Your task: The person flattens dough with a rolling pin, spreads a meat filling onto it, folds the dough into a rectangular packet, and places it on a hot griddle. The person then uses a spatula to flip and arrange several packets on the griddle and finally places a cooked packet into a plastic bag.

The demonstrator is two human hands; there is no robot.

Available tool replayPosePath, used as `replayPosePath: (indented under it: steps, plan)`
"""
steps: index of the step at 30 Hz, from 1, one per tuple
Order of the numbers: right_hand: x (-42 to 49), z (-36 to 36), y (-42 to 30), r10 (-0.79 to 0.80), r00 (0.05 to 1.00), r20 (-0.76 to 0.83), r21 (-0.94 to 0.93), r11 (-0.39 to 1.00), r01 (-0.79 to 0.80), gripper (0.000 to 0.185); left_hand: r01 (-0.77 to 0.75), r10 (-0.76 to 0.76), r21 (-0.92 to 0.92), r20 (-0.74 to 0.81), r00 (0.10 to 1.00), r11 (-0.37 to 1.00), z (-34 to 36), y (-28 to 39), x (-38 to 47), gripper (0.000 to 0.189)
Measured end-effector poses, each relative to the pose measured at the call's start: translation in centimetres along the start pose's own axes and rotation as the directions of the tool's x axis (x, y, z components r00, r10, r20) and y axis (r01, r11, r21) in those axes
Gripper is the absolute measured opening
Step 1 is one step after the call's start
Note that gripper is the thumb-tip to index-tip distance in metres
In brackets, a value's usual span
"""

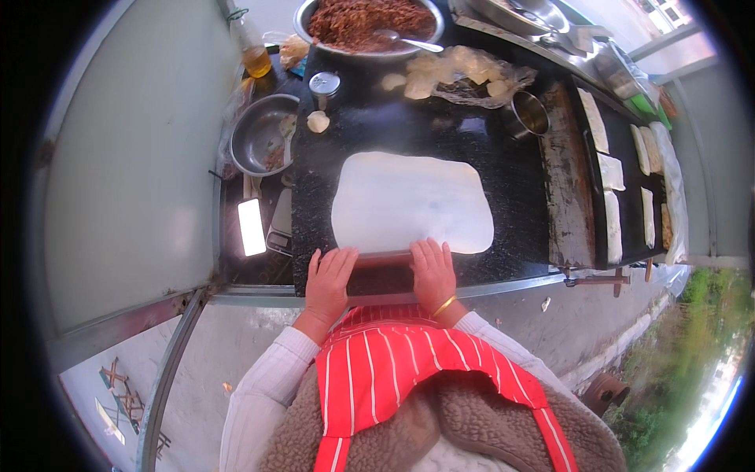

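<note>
A thin sheet of white dough (pixel 413 203), roughly rectangular with rounded corners, lies flat on the black stone worktop (pixel 513 194). Along its near edge runs a reddish-brown rolling pin (pixel 383 259), partly covered by my hands. My left hand (pixel 330 274) is over the pin's left end, fingers pointing away from me. On its right end rests my right hand (pixel 432 268), with a yellow bangle at the wrist. The fingertips of both hands are close to the dough's near edge.
At the back stand a metal bowl of reddish-brown filling (pixel 371 26), a shaker (pixel 324 85) and dough pieces in plastic (pixel 454 74). A metal cup (pixel 528 115) stands right, beside a griddle (pixel 631 218) with flatbreads. Left are a steel bowl (pixel 259 141) and a bright phone (pixel 252 227).
</note>
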State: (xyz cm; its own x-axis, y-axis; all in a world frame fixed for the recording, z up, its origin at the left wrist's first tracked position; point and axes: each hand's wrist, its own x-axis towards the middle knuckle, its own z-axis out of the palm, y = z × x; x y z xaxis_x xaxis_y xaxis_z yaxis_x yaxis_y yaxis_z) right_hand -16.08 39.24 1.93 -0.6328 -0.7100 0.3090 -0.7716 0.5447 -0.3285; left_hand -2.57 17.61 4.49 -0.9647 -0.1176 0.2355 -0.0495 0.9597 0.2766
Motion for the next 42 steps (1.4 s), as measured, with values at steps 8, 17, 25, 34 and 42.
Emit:
replayPosePath:
  steps: [8, 17, 25, 34, 42]
  plan:
    - [0.0, -4.1, 8.3, 0.090, 0.994, 0.057, 0.148, 0.984, -0.098, 0.039, 0.000, 0.025, -0.249, 0.097, 0.995, 0.968, 1.8, 3.6, 6.2, 0.042]
    - [8.0, 0.1, 15.7, 0.273, 0.958, 0.084, -0.081, 0.960, -0.267, 0.057, 0.266, -0.265, 0.098, -0.018, 0.964, 0.959, 9.1, 4.6, 18.7, 0.060]
    - [-2.8, -4.0, 12.1, 0.130, 0.974, 0.183, 0.151, 0.976, -0.159, 0.054, 0.098, -0.047, -0.210, 0.235, 0.971, 0.973, 5.4, 9.0, 7.7, 0.048]
    - [0.4, -5.5, 13.0, 0.108, 0.983, 0.149, 0.204, 0.969, -0.137, 0.050, 0.129, -0.127, -0.011, 0.104, 0.986, 0.992, 4.5, 8.0, 10.9, 0.052]
    - [5.2, -3.1, 16.3, 0.229, 0.967, 0.116, 0.063, 0.969, -0.237, 0.048, 0.100, -0.122, 0.152, 0.145, 0.982, 0.983, 10.2, 6.8, 25.1, 0.061]
